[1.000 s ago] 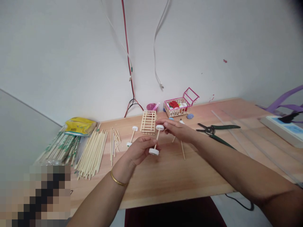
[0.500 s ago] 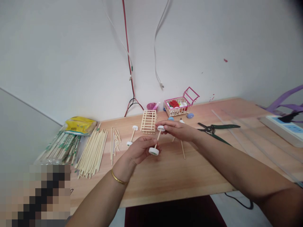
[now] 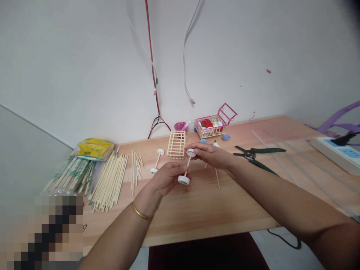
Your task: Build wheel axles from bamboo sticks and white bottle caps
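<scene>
Above the wooden table, both hands hold one wooden-stick axle [image 3: 188,165] with a white bottle-cap wheel at each end. My left hand [image 3: 170,176] pinches the stick close to the nearer cap [image 3: 183,180]. Fingers of my right hand [image 3: 208,153] are closed round the farther cap [image 3: 191,152]. A second axle with two white caps [image 3: 158,160] lies on the table left of my hands. Just behind them stands a small frame of glued sticks [image 3: 176,144]. A loose stick [image 3: 217,178] lies under my right wrist.
Loose chopsticks [image 3: 111,183], wrapped bundles [image 3: 71,170] and a yellow packet [image 3: 95,149] lie at left. A pink-rimmed stick basket [image 3: 211,126] holds coloured caps at the back. Green-handled pliers [image 3: 250,153], clear rods [image 3: 298,165] and a power strip [image 3: 336,153] are at right.
The held axle has shifted very slightly to the right at its nearer end. Both hands keep their grip, and the things on the table stay where they were.
</scene>
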Tool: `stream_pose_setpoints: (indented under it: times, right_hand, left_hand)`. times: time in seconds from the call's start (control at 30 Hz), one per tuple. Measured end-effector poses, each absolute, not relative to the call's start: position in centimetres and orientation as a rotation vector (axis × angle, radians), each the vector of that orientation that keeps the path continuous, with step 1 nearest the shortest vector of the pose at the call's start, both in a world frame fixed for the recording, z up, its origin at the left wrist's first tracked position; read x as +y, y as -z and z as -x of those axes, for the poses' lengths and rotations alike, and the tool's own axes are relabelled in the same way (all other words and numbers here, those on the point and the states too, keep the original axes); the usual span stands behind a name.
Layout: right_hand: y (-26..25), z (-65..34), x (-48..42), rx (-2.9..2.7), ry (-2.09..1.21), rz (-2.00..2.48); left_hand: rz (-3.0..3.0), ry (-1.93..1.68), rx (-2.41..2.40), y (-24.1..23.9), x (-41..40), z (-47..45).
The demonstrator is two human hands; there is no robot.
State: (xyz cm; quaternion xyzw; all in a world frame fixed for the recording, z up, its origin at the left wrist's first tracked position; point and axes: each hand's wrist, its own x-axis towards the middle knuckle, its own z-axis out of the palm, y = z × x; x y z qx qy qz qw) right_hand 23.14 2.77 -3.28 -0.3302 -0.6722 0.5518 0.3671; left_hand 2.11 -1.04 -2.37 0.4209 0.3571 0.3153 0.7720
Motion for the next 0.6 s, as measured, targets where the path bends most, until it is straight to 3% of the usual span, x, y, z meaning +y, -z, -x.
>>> stream_pose_setpoints:
  times: [0.6]
  right_hand:
    - [2.66,-23.15,2.52,-1.695,-1.356,0.909]
  left_hand:
    - [-0.957,-0.702,0.780,2.43,-1.03,-2.14]
